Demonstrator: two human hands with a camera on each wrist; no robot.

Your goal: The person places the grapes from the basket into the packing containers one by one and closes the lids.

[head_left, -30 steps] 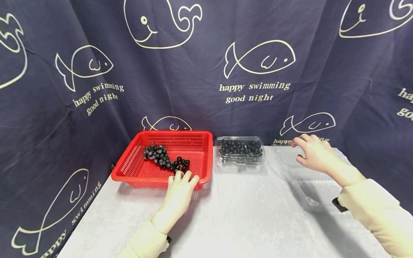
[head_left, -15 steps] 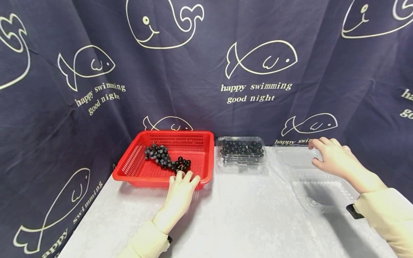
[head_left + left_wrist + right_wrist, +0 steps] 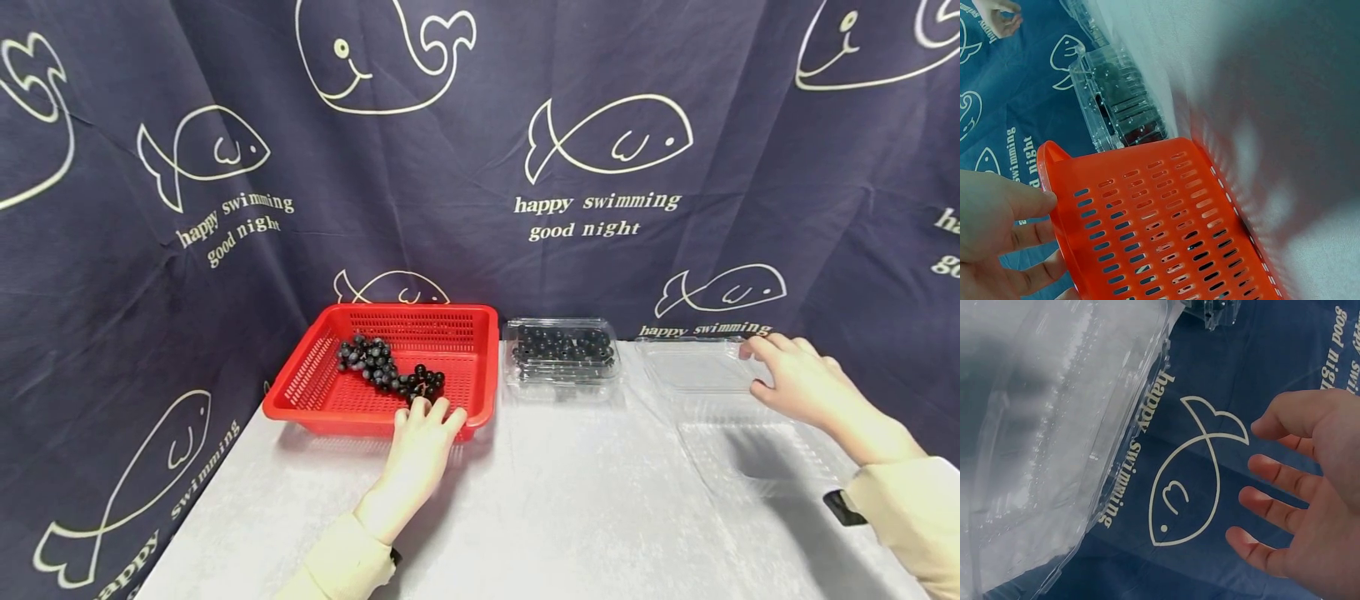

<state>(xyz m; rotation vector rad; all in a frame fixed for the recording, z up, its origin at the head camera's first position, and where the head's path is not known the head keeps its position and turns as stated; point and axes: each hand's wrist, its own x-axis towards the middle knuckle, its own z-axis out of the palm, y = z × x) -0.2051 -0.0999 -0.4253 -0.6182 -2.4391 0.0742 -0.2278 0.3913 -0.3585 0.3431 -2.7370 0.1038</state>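
Observation:
A red plastic basket (image 3: 480,379) stands at the left, with a bunch of dark grapes (image 3: 378,367) inside it. My left hand (image 3: 420,450) holds the basket's near rim. In the left wrist view the thumb (image 3: 1035,201) lies against that rim. Over the right side of the table my right hand (image 3: 813,392) hovers with fingers loosely bent and nothing in them. Beneath it lies an opened clear plastic clamshell box (image 3: 701,367), its two halves spread flat; the right wrist view shows a gap between fingers (image 3: 1266,506) and box.
A closed clear clamshell box (image 3: 562,350) full of dark round fruit stands between the basket and the opened box. Behind the grey-white table (image 3: 570,517) hangs a dark blue curtain (image 3: 465,183) with fish drawings.
My right hand has moved to the right and slightly down, across the opened clamshell box. My left hand stays at the basket rim; the grapes have not moved.

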